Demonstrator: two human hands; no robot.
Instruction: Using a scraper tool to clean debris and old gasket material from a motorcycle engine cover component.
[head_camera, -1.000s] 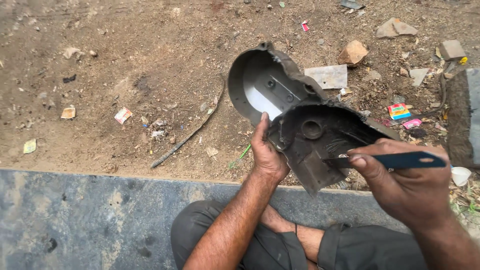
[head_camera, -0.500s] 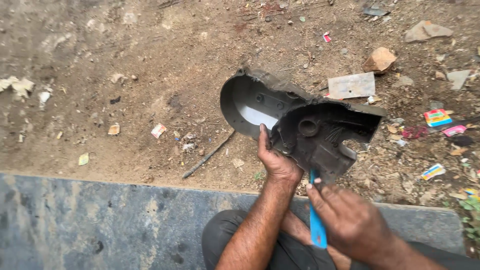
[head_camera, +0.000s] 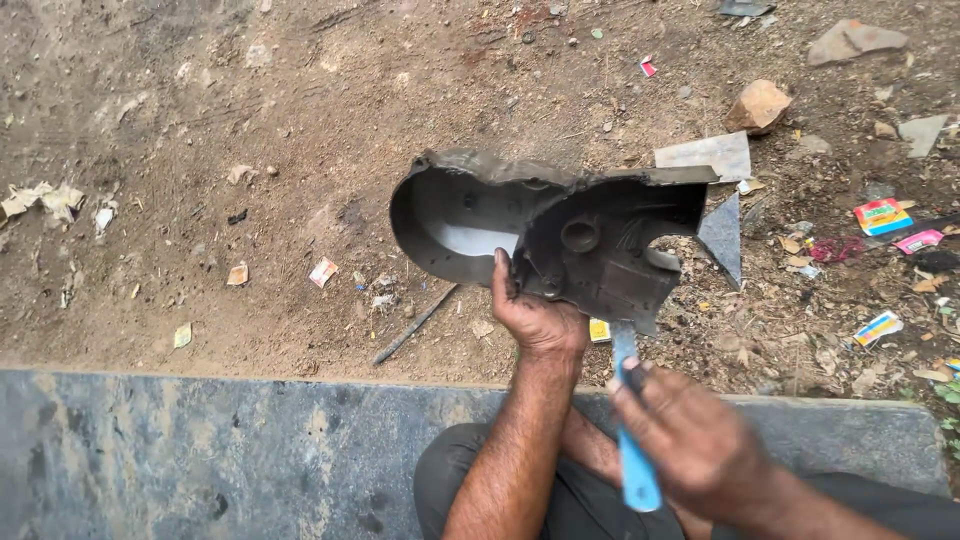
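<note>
My left hand (head_camera: 533, 315) grips the lower edge of a dirty grey engine cover (head_camera: 560, 225), holding it up with its hollow inside facing me. The cover is a long cast shell with a round boss in the middle and a pale patch in its left end. My right hand (head_camera: 690, 440) is closed around a blue-handled tool (head_camera: 632, 440). The tool's metal tip points up and meets the cover's bottom edge, just right of my left hand.
Bare dirt ground lies ahead, strewn with stones (head_camera: 757, 105), paper scraps and coloured wrappers (head_camera: 882, 215). A thin dark rod (head_camera: 415, 325) lies on the dirt left of my hand. A grey stone slab (head_camera: 200, 450) runs across the foreground under my legs.
The cover has been turned more level and moved up in view. My right hand with the blue tool dropped from beside the cover to below it, tip now pointing up at the bottom edge.
</note>
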